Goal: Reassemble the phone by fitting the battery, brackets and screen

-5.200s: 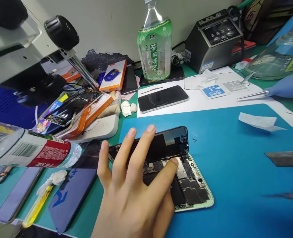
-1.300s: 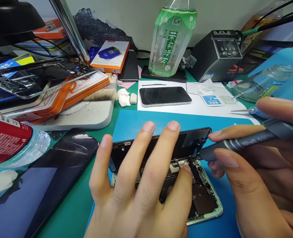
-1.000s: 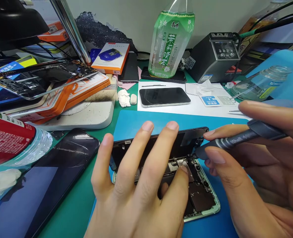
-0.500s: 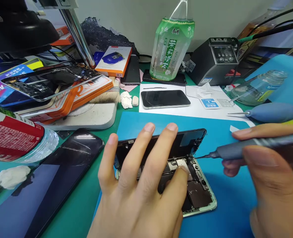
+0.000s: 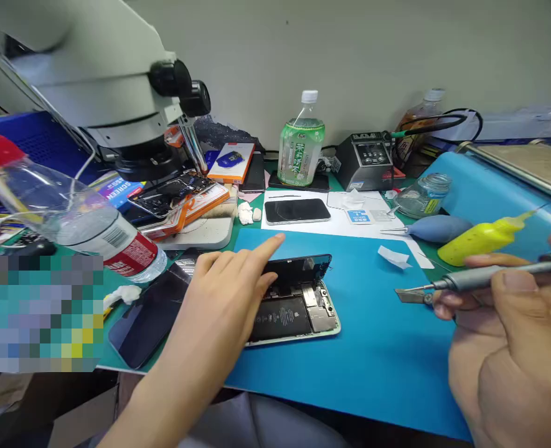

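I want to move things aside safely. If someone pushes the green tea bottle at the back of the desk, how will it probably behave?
The green tea bottle stands upright, tall and narrow, so a push near the cap would likely tip it. It looks like thin plastic, so probably light and easily dented. Fallen, its round body may roll toward the closed phone lying in front of it.

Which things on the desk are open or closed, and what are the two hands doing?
Opened phone: open, screen lifted, battery showing.
Left hand: resting on the opened phone, fingers spread.
Right hand: closed around the screwdriver.
Screwdriver: held away from the phone, tip over the blue mat.
Green bottle: upright, cap on.
Second phone: closed, lying flat, screen dark.
Red-capped bottle: lying tilted, cap on.
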Tool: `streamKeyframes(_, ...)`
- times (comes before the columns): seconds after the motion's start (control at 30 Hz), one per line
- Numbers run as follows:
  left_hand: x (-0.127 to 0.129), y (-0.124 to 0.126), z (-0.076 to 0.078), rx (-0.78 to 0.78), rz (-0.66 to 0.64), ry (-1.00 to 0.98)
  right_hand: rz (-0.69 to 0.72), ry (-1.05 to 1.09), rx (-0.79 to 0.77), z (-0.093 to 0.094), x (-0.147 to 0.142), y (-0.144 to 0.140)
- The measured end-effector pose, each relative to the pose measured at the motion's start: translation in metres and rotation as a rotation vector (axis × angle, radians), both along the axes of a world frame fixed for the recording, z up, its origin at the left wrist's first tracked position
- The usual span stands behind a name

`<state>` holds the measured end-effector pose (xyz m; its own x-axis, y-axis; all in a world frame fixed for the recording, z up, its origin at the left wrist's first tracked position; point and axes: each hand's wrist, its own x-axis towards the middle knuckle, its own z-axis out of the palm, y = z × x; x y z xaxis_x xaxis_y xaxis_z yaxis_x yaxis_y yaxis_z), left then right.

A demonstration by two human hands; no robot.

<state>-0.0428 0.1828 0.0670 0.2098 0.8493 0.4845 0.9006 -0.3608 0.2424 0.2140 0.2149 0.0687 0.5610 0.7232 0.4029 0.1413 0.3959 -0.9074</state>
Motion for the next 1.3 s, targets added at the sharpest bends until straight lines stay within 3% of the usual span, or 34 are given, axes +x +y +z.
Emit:
streamKeyframes(0.2, -0.016, 0.006, 0.024, -0.404, -0.009, -0.194, 0.020, 0.181, 0.002, -0.023, 0.038, -0.009)
streamKeyframes(0.37, -0.017, 0.004, 0.032, -0.569, 0.030, -0.295, 0.048, 0.292, -0.058, -0.024, 0.041, -0.008)
streamKeyframes(0.53, -0.019, -0.012, 0.022, -0.660, 0.000, -0.339, 0.116, 0.343, -0.120, -0.020, 0.040, -0.009)
streamKeyframes(0.77, -0.017, -0.027, -0.006, -0.530, -0.124, -0.187, 0.175, 0.343, -0.138, -0.021, 0.039, -0.014)
streamKeyframes(0.97, -0.020, -0.028, -0.013, -0.549, -0.105, -0.131, 0.234, 0.338, -0.180, -0.021, 0.039, -0.017)
streamKeyframes(1.03, -0.010, -0.026, -0.011, -0.512, -0.084, -0.089, 0.259, 0.330, -0.189, -0.021, 0.039, -0.018)
streamKeyframes(1.13, 0.024, -0.021, -0.002, -0.378, -0.046, -0.047, 0.286, 0.312, -0.203, -0.020, 0.039, -0.020)
streamKeyframes(1.3, 0.098, 0.000, 0.019, -0.345, -0.240, 0.035, 0.338, 0.282, -0.235, -0.021, 0.039, -0.021)
